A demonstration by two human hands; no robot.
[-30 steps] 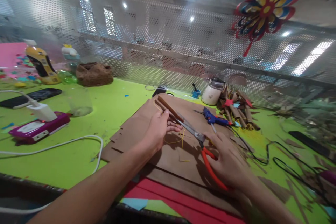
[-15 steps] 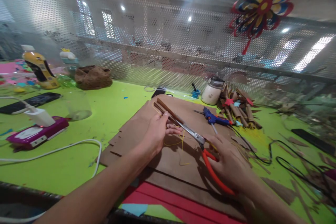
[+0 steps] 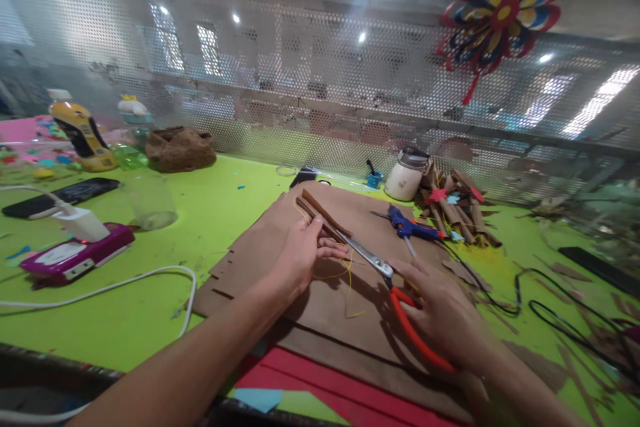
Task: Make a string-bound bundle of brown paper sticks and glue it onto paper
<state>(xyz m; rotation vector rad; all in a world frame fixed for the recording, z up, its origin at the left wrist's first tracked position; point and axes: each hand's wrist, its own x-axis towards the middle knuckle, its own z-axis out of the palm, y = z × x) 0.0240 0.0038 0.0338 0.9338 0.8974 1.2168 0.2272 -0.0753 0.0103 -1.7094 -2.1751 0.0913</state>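
My left hand [image 3: 300,255] pinches a narrow brown paper strip [image 3: 323,212] and holds it down on the big brown paper sheet [image 3: 260,250]. In my right hand [image 3: 443,313] are red-handled scissors [image 3: 400,300], fingers through the loops. Their metal blades [image 3: 363,255] point up-left and reach the strip right by my left fingers. Thin yellow thread [image 3: 343,273] curls on the sheet between my hands.
A blue glue gun [image 3: 411,227] lies behind the scissors, beside a pile of rolled brown paper sticks [image 3: 457,210] and a white pot [image 3: 404,177]. Black cables [image 3: 545,310] trail right. At left are a magenta phone [image 3: 75,255], white cable [image 3: 125,280], clear cup [image 3: 149,201].
The scissors and my right hand have slipped slightly to the right and down. My left hand stays on the strip in the same place.
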